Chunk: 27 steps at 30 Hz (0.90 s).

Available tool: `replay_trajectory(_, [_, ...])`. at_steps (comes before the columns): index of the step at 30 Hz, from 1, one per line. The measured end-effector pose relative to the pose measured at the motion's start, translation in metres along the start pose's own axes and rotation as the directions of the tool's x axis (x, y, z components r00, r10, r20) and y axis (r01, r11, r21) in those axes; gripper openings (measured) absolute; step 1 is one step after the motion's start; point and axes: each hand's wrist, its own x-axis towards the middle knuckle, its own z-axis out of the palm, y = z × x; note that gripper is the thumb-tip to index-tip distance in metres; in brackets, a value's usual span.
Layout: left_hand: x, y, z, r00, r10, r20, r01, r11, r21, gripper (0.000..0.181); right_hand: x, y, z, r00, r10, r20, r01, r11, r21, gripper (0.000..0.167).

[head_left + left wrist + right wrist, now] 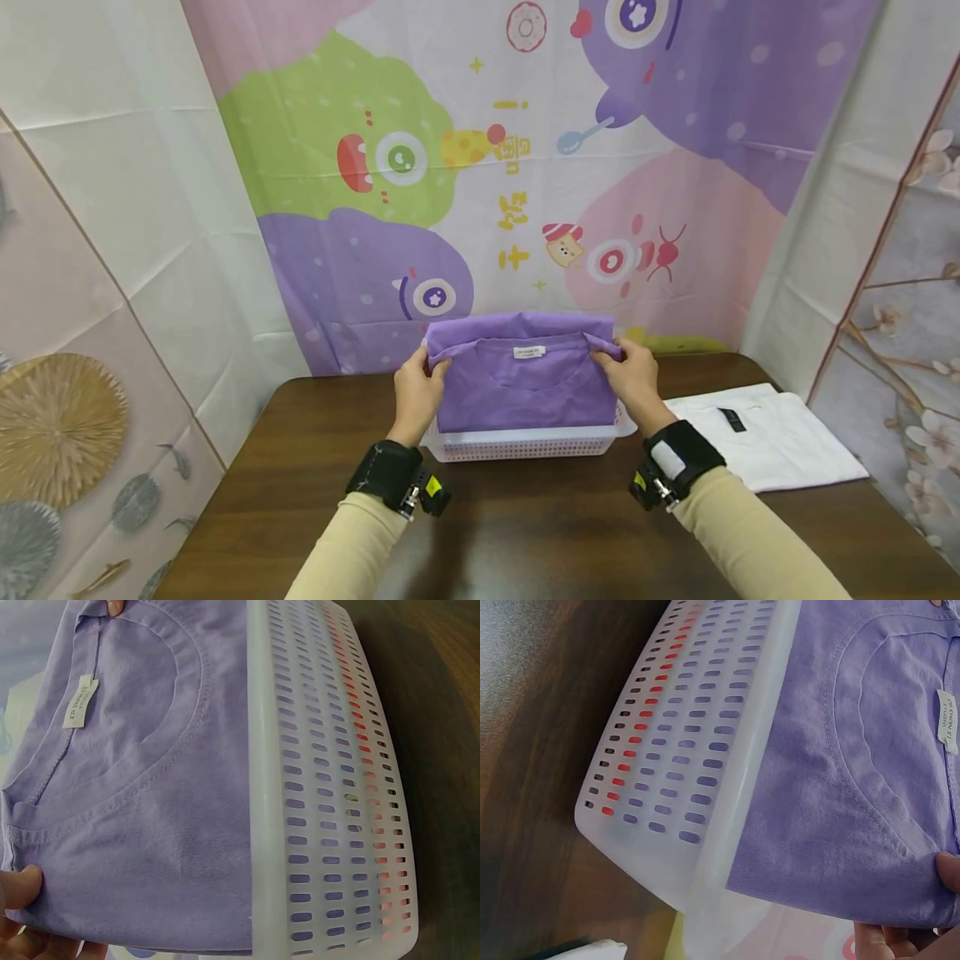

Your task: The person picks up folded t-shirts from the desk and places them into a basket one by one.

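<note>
A folded purple T-shirt [525,400] stands upright in a white perforated plastic basket [525,444], its lower part behind the front wall. Its neckline and white label face me. At the shirt's upper left corner my left hand [418,392] pinches the fabric, thumb in front and fingers behind. My right hand [632,377] grips the opposite upper corner the same way. In the left wrist view the left thumb [22,887] presses on the cloth. The right wrist view has the right thumb [949,871] on the shirt near the collar.
A folded white garment [765,437] with a dark label lies on the brown wooden table [525,533], right of the basket. Something red shows through the basket's holes [362,737]. A cartoon-printed curtain [495,183] hangs behind the table.
</note>
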Motion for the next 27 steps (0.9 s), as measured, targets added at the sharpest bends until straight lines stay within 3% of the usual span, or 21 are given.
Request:
replay_trajectory(5, [-0.002,-0.004,0.002,1.000,-0.013,0.015,0.013,1.000,0.014,0.011,0.003,0.014,0.004,0.999,-0.047,-0.020,0.047,0.999,0.018,0.025])
replay_trajectory(14, [-0.004,-0.011,0.006,1.000,0.010,0.011,-0.010,0.999,0.048,0.010,-0.003,0.009,0.005,0.999,0.033,0.017,-0.033,0.999,-0.036,0.024])
replay_trajectory(27, [-0.007,-0.015,0.009,0.999,-0.017,0.039,0.015,0.999,0.052,0.010,-0.002,0.020,0.013,0.999,0.035,-0.003,-0.035,0.998,-0.042,0.027])
